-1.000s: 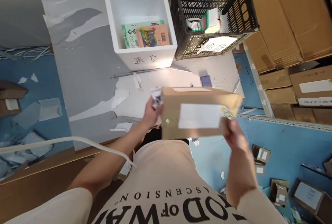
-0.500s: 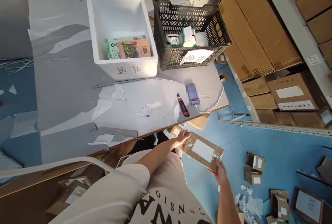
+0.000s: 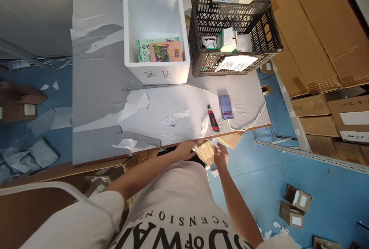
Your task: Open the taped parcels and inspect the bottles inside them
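My left hand [image 3: 186, 151] and right hand [image 3: 221, 158] have drawn closer, flanking a cardboard box [image 3: 206, 152] at six o'clock from the cutter [image 3: 213, 121], centring work there, though whether either grips I cannot tell.

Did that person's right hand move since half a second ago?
Yes. The right hand has moved closer to the table edge and leftward; in the view it's now just below the utility knife.
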A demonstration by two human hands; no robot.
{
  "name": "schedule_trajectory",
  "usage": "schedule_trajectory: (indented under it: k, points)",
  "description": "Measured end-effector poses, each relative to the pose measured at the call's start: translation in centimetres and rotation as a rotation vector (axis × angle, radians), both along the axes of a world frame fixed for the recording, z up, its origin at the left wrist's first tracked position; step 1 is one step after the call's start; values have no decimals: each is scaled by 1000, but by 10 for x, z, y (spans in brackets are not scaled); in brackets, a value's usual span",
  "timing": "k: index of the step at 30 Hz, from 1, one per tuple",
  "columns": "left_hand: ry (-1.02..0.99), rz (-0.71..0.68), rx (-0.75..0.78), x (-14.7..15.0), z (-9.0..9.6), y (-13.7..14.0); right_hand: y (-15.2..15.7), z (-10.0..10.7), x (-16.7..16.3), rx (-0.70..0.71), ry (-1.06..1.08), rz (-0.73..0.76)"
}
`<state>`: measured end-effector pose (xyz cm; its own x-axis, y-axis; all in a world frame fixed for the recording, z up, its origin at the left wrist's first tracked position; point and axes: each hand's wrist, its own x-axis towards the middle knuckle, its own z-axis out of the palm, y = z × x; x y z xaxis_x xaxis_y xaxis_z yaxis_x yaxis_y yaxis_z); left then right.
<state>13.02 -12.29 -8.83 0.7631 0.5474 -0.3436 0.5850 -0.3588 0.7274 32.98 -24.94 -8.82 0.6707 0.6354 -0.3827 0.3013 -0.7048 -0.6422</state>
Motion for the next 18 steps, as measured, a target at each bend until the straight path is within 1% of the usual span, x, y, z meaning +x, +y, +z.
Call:
schedule_trajectory:
  k: [1,2,3,4,5,6,8,10,12,15,18]
  points:
    - [23,-13,120,-14,5,17,30,0,-10,43,-60,146]
    - [55,36,178,-26,9,36,58,1,-20,54,-112,261]
    - [100,93,227,-36,11,56,83,0,-30,28,-162,317]
    - [196,157,309,-43,11,76,103,-1,-40,-16,-198,326]
    - [277,188,355,-48,10,95,117,-2,-48,-69,-220,344]
    - [336,174,345,-50,7,111,127,-4,-54,-126,-229,356]
    - [382,59,284,-49,0,134,136,-9,-60,-216,-213,415]
    - [388,-42,261,-44,-7,143,134,-14,-59,-254,-190,487]
    - [380,-94,290,-41,-12,142,131,-17,-56,-242,-194,511]
    - [353,-133,348,-43,-15,134,127,-20,-53,-191,-275,440]
    - [320,-130,352,-50,-17,132,125,-21,-54,-175,-313,400]
